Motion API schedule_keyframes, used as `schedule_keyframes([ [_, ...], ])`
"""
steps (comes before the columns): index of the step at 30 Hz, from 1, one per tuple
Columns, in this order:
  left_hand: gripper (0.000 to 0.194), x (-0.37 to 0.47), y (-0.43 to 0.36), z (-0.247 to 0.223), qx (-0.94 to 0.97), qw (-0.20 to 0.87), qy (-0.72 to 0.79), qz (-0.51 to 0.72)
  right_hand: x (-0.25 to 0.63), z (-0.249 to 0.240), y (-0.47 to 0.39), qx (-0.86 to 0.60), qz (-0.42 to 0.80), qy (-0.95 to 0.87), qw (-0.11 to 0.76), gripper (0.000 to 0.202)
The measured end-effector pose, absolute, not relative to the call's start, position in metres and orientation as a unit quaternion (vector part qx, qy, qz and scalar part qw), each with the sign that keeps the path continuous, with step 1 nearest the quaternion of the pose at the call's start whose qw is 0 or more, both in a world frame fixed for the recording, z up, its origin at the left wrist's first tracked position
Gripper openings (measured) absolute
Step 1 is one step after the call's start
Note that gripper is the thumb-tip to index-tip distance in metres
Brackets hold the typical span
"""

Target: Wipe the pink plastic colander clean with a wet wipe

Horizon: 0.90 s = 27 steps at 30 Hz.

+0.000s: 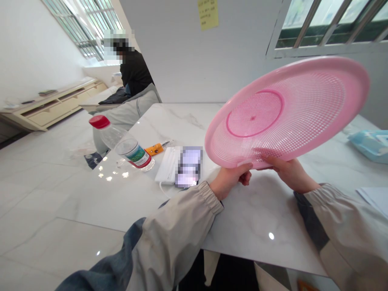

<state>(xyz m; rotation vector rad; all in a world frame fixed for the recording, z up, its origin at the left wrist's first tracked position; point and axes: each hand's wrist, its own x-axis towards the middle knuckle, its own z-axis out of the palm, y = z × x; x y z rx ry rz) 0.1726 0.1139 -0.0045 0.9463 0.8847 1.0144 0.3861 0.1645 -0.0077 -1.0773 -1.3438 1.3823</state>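
A round pink plastic mesh basket (315, 101) is held up, tilted, over the right part of the table, its shallow inside facing me. My left hand (232, 178) pinches the near rim, thumb along the edge and the other fingers curled beneath. Just to its right, my right hand (291, 173) grips the same rim with the thumb on the mesh inside; its other fingers are mostly hidden behind the basket. Nothing lies in the basket.
Left of my hands, a phone (188, 166) rests against a white box (168, 163). A plastic bottle with a red cap (133, 151) and an orange packet (154, 149) are beyond. A blue pack (371, 144) lies at right. A person (136, 74) sits in the background.
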Motion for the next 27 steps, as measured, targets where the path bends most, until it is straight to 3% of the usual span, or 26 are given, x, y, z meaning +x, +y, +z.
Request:
schedule_keyframes([
  [27,0.037,0.1706,0.1130,-0.0071,0.395,0.670,0.439,0.450,0.3903,-0.0041,0.1722,-0.430,0.532,-0.492,0.539,0.037],
])
